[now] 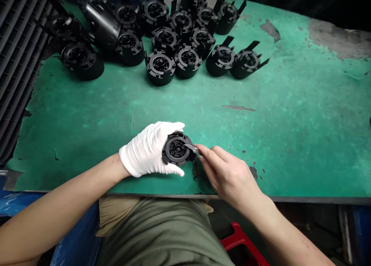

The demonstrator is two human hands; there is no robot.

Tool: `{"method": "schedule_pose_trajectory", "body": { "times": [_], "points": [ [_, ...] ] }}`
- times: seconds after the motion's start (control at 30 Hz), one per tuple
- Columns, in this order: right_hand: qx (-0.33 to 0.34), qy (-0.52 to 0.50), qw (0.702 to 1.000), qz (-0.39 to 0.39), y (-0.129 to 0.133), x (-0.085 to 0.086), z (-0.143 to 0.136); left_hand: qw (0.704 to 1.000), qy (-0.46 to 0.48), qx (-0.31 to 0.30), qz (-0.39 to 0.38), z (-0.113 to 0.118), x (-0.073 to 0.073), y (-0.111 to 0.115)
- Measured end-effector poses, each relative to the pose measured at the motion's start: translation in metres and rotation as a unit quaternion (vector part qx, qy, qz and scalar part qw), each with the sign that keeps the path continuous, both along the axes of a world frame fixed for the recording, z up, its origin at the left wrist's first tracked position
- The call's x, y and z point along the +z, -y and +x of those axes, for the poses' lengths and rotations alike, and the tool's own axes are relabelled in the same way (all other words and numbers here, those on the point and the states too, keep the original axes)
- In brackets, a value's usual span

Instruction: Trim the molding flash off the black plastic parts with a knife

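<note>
My left hand (152, 150), in a white glove, is wrapped round a round black plastic part (174, 153) close to the front of the table. Concentric rings and a spoked centre show on the part's upper face. Bare and ungloved, my right hand (227, 171) pinches a small knife (193, 148) with a pointed metal blade. The blade reaches over the right side of the part's face, its tip near the centre. Whether the tip touches the plastic I cannot tell. My right fingers cover most of the knife's handle.
Several similar black plastic parts (160, 67) stand across the back of the green table (290, 134), some with upright tabs. A black cylinder (102, 21) leans among them. Dark ribbed trays (20, 65) rise at left. A red stool (242, 239) is below the front edge.
</note>
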State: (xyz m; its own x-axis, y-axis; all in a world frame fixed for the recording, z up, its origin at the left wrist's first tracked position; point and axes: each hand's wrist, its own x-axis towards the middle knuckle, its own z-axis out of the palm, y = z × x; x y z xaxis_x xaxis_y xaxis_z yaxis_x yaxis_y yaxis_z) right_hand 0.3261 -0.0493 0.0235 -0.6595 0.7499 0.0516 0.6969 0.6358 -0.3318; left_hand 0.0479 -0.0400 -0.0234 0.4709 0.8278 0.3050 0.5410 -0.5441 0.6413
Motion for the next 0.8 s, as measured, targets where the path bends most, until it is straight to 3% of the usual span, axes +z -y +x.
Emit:
{"method": "schedule_pose_trajectory", "body": {
  "times": [0.33,0.8],
  "points": [
    [0.002,0.073,0.995,0.07,0.004,0.011,-0.004,1.0,-0.007,-0.009,0.027,-0.001,-0.004,-0.002],
    [0.16,0.109,0.974,0.116,-0.035,0.015,0.011,1.0,-0.009,-0.022,0.007,-0.002,-0.002,-0.006]
  ]
}}
